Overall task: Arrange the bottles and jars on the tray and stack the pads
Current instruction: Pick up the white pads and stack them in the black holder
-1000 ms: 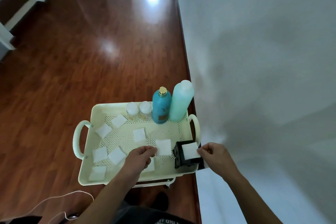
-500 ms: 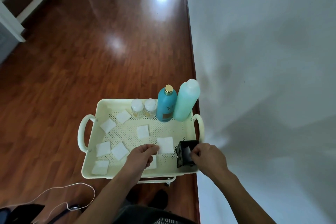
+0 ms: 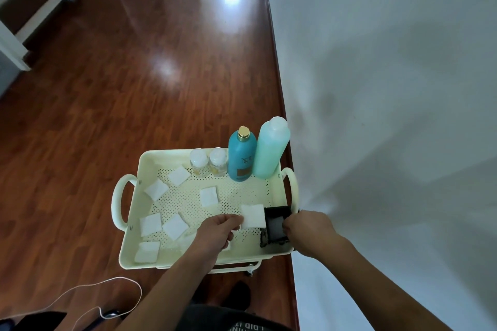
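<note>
A: Pad (image 3: 252, 215): white square, pinched at its near-left edge by the left hand (image 3: 215, 231), lying on the tray (image 3: 150, 156) floor. Step?

B: Pad-stacking, I judge. Black holder (image 3: 275, 226) sits just right of that pinch; right hand (image 3: 309, 231) curls on its far side, fingertips hidden, grasp unclear. Next: carry pad across, lower squarely in.

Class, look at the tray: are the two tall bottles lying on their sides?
No. The dark teal bottle and the pale green bottle both stand upright, side by side, at the tray's far right corner.
</note>
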Tool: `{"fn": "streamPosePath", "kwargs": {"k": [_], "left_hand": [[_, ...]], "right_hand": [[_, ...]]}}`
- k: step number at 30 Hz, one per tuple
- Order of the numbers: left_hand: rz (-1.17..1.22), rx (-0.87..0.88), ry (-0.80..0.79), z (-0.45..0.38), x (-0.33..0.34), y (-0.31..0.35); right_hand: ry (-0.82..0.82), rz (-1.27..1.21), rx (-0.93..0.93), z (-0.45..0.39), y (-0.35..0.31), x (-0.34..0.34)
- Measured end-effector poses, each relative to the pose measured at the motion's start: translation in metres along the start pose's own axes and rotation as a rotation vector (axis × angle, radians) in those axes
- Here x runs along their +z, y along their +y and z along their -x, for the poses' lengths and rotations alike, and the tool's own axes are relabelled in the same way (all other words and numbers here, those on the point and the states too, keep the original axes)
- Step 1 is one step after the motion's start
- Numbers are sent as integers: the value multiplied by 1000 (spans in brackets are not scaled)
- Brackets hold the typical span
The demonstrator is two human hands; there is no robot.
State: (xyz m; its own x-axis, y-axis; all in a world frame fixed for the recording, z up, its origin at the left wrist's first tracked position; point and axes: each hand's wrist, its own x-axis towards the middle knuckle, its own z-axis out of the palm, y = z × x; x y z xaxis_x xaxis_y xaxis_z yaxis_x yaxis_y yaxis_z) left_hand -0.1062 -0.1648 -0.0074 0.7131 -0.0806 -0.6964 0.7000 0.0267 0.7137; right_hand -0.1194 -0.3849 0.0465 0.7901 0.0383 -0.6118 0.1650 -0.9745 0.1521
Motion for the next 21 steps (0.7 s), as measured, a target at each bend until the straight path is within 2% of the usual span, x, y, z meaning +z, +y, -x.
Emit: {"fn": "streamPosePath", "kwargs": {"k": [7,13,16,21], "left_hand": [[-67,9,6,0,8,0],[-77,0,7,-1,20,-3],[-65,-15,-8,0,27,-6],[-26,-7,-55,2,41,-10]], "right_hand": [[-115,-33,3,-9,-4,-4],[101,-256,-32,1,13,-7],[159,-477,8,7,26,-4],[57,-980,118,8,30,4]]}}
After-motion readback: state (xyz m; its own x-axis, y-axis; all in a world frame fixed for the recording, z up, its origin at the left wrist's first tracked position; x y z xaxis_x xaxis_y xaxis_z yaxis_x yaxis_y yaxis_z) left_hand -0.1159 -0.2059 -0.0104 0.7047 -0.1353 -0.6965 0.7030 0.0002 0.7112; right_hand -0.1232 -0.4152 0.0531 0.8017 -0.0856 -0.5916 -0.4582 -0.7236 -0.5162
